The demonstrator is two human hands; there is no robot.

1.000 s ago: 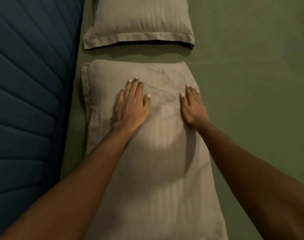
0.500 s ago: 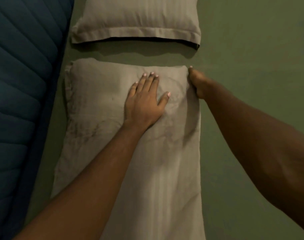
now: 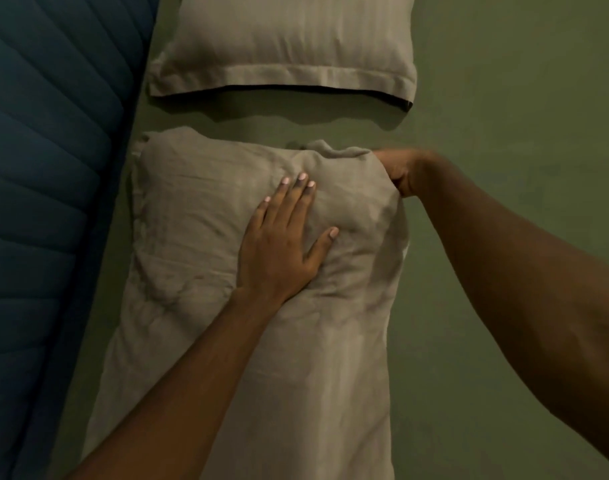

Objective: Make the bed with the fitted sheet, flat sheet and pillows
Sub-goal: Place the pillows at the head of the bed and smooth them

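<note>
Whereas a second ago both palms lay flat on the nearer taupe striped fabric pillow [image 3: 199, 220], only the left hand [image 3: 279, 247] presses it now. It sits mid-frame with fingers [image 3: 298, 195] straight and slightly spread, thumb out to the right. The right hand [image 3: 405, 173] has gone to the pillow's upper right corner and grips it. Its fingers curl under the cloth, mostly hidden, and the corner that lay square half a second ago is bunched into a raised ridge.

The pillow lies lengthwise down the centre of the frame on the smooth olive-green sheet [image 3: 511, 133], just beside the dark blue quilted headboard [image 3: 53, 185] at the left. A second matching taupe pillow [image 3: 289, 39] lies at the top, with a strip of sheet between the two.

This looks like corner-squaring: one hand anchors while the other tugs the case. The bedding beneath looks laid, so dressing the pillows is probably the closing step.
</note>
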